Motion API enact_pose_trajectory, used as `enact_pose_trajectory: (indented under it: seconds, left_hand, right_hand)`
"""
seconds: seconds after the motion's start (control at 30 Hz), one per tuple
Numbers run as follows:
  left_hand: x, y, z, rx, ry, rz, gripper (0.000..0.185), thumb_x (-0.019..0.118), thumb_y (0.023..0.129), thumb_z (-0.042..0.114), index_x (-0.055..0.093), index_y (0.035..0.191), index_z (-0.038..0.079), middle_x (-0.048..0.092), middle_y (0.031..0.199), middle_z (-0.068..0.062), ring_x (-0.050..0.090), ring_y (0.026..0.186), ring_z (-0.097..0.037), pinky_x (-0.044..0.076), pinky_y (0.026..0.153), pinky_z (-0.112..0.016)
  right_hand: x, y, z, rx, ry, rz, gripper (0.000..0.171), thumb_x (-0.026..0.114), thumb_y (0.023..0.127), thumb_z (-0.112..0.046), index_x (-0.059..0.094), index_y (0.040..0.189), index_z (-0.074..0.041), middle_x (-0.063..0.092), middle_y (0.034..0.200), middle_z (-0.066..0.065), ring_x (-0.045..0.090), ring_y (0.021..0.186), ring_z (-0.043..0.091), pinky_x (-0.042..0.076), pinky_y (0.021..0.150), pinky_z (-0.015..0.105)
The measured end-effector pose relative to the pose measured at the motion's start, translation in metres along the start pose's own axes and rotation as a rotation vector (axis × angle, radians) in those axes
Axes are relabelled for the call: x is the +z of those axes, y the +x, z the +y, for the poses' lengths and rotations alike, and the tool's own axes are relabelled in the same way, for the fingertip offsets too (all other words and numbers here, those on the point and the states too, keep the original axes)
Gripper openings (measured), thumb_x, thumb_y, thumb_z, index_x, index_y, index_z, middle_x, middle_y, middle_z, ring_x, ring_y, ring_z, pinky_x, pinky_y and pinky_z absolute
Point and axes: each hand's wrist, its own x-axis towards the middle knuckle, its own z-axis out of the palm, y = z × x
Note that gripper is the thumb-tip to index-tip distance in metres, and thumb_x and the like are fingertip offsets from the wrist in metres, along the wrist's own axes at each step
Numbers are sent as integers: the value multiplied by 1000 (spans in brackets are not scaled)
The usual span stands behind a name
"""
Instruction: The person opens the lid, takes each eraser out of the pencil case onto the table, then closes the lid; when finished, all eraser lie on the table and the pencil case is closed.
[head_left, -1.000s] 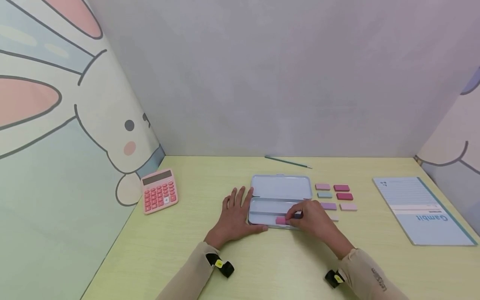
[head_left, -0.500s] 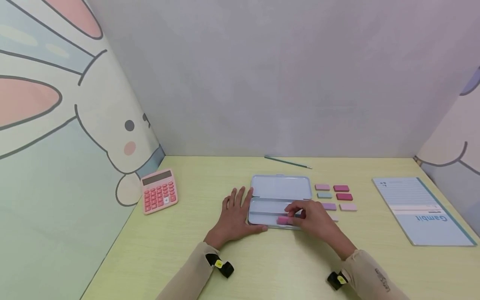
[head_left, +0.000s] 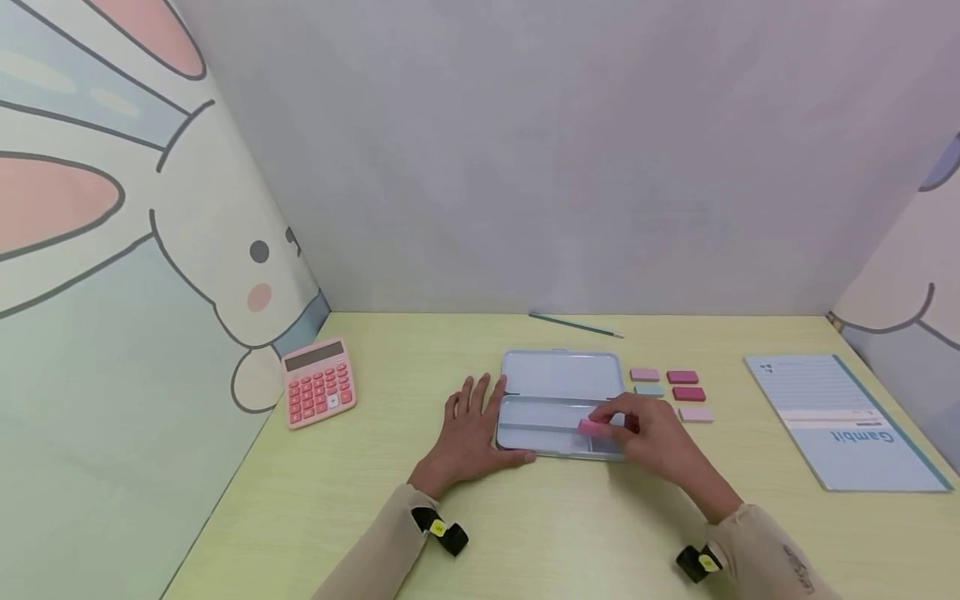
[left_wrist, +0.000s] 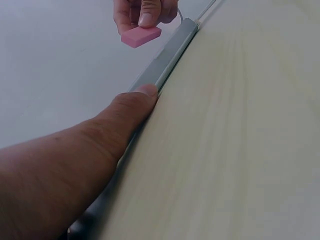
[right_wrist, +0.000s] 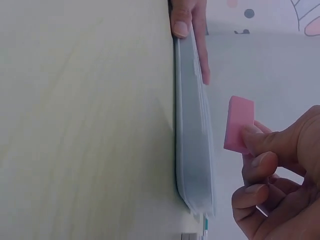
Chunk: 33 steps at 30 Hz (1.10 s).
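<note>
A light blue metal pencil case [head_left: 562,375] lies on the table with its lid folded back. Between thumb and fingers, my right hand [head_left: 660,437] pinches a pink block-shaped eraser [right_wrist: 240,124], held over the right part of the case's tray. In the right wrist view the eraser is clear of the case's side wall. Fingers spread, my left hand [head_left: 467,429] rests at the left edge of the case. Its thumb [left_wrist: 137,100] touches the front rim in the left wrist view. The right hand hides part of the tray.
Several small erasers, pink, magenta and one blue-green [head_left: 649,389], lie right of the case. A pencil [head_left: 576,324] lies behind it. A pink calculator [head_left: 318,383] stands far left, and a Gambit notebook [head_left: 847,425] lies far right.
My right hand has lifted the pink eraser from the front compartment and moved it up and to the right. Purple and pale erasers are now behind that hand. The left hand stays put.
</note>
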Motion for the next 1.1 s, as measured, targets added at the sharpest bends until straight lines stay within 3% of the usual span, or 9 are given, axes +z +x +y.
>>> enact_pose_trajectory:
  seconds: [0.2, 0.43, 0.73, 0.9, 1.1]
  left_hand:
    - [0, 0, 0, 2, -8, -8, 128, 65, 84, 87, 3, 175, 23, 10, 183, -14, 6, 170, -43, 16, 131, -65]
    - [1, 0, -2, 3, -5, -2, 129, 66, 83, 87, 4, 175, 22, 11, 182, -15, 7, 169, -43, 18, 130, -65]
    - [3, 0, -3, 2, -5, -5, 128, 64, 83, 88, 5, 175, 21, 10, 183, -14, 7, 170, -42, 17, 130, -65]
    - [2, 0, -2, 2, -5, -4, 128, 64, 84, 88, 5, 175, 21, 11, 182, -15, 7, 170, -43, 18, 130, -65]
    - [1, 1, -1, 8, -6, -2, 128, 65, 84, 87, 6, 175, 20, 12, 182, -16, 8, 169, -44, 18, 130, -65]
  right_hand:
    - [-20, -10, 13, 43, -1, 26, 18, 82, 92, -6, 84, 104, -19, 63, 76, -4, 39, 61, 6, 33, 56, 24]
    - [-42, -22, 34, 125, -77, 51, 9, 81, 95, -14, 82, 102, -20, 58, 75, -3, 39, 62, 5, 32, 58, 26]
    - [-62, -32, 62, 230, -150, 10, 5, 76, 97, -12, 80, 101, -12, 77, 104, 12, 47, 74, 13, 35, 61, 27]
    - [-70, -33, 75, 257, -205, -28, 8, 79, 95, -17, 81, 100, -11, 77, 103, 10, 55, 86, 20, 42, 67, 26]
    - [-75, -34, 85, 275, -206, -69, 9, 76, 93, -12, 81, 99, -9, 76, 96, 6, 58, 86, 20, 48, 70, 30]
